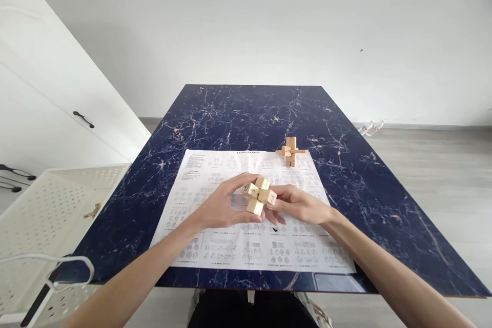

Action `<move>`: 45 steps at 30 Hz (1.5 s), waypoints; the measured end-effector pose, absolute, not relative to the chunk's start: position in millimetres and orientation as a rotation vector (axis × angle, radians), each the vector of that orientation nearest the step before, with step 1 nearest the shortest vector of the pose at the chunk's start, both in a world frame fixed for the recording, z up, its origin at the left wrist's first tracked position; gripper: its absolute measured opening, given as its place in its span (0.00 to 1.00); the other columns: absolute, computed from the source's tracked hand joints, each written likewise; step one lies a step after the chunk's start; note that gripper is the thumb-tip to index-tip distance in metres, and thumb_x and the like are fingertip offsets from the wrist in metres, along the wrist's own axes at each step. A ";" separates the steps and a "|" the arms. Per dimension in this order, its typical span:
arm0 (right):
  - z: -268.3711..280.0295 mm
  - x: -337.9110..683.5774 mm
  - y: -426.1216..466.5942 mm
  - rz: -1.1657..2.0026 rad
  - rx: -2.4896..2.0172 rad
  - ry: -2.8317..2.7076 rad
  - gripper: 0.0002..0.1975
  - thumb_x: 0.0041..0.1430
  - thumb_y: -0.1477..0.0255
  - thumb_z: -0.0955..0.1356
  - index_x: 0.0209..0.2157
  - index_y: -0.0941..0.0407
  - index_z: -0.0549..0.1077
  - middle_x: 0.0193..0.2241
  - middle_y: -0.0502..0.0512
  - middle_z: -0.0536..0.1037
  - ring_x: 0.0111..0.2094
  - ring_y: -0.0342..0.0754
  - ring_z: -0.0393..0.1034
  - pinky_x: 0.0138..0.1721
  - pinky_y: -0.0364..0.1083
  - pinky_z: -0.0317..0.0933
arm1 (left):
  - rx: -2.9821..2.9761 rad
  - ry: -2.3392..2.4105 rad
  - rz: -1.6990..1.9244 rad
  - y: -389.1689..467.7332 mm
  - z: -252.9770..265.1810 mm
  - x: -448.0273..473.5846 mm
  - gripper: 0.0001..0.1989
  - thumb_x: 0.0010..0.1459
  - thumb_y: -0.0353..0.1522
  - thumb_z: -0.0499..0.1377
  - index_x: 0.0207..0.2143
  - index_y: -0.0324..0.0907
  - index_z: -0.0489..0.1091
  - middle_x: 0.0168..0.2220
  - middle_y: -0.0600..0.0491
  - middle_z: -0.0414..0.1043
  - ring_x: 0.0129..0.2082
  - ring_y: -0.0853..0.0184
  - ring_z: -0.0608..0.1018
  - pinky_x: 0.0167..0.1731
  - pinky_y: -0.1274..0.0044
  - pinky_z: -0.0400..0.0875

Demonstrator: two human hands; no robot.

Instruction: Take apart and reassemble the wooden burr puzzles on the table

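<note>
A wooden burr puzzle of interlocked blocks with handwritten numbers is held above the printed sheet. My left hand grips it from the left, thumb below and fingers above. From the right, my right hand pinches a block end marked with a digit; some of its fingers are hidden behind the puzzle. Beneath both hands lies a large white instruction sheet covered in small diagrams and text. A second wooden puzzle, shaped like a cross, stands at the sheet's far right corner.
The sheet rests on a dark blue marble-patterned table. Left of the table is a white perforated basket with a small wooden piece inside. A white cabinet stands beyond it. Clear bottles lie near the wall at right.
</note>
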State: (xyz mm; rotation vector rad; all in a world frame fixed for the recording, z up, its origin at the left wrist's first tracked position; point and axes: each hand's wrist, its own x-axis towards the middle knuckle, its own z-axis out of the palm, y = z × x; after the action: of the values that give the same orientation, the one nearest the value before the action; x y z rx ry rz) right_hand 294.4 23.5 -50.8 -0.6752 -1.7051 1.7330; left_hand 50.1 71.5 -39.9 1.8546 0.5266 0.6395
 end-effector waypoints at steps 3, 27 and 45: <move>-53.0 294.9 22.3 1.583 -0.846 -1.732 0.17 0.74 0.58 0.68 0.38 0.57 0.77 0.24 0.47 0.72 0.25 0.41 0.62 0.29 0.44 0.58 | 1.917 0.547 0.686 71.5 -40.7 50.3 0.34 0.53 0.41 0.77 0.60 0.51 0.73 0.59 0.48 0.76 0.58 0.51 0.79 0.61 0.56 0.71; -57.9 277.4 15.5 1.806 -0.629 -1.407 0.18 0.76 0.55 0.65 0.43 0.57 0.73 0.32 0.51 0.72 0.28 0.43 0.64 0.34 0.47 0.63 | 1.840 0.525 0.850 70.6 -46.3 52.1 0.35 0.55 0.40 0.76 0.64 0.53 0.72 0.61 0.46 0.75 0.61 0.49 0.77 0.63 0.54 0.70; -60.6 272.4 13.0 1.247 -1.067 -1.720 0.17 0.78 0.56 0.62 0.48 0.55 0.72 0.32 0.52 0.73 0.32 0.47 0.64 0.35 0.48 0.60 | 1.824 0.697 0.821 67.8 -40.4 53.1 0.42 0.49 0.42 0.78 0.65 0.51 0.68 0.58 0.47 0.78 0.58 0.49 0.79 0.59 0.55 0.75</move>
State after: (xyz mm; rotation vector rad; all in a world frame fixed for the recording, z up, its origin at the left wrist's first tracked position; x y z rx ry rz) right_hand 272.4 13.0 -60.6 -1.0669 -1.7195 1.2474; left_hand 53.1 67.8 -40.4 1.8244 0.6974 0.8211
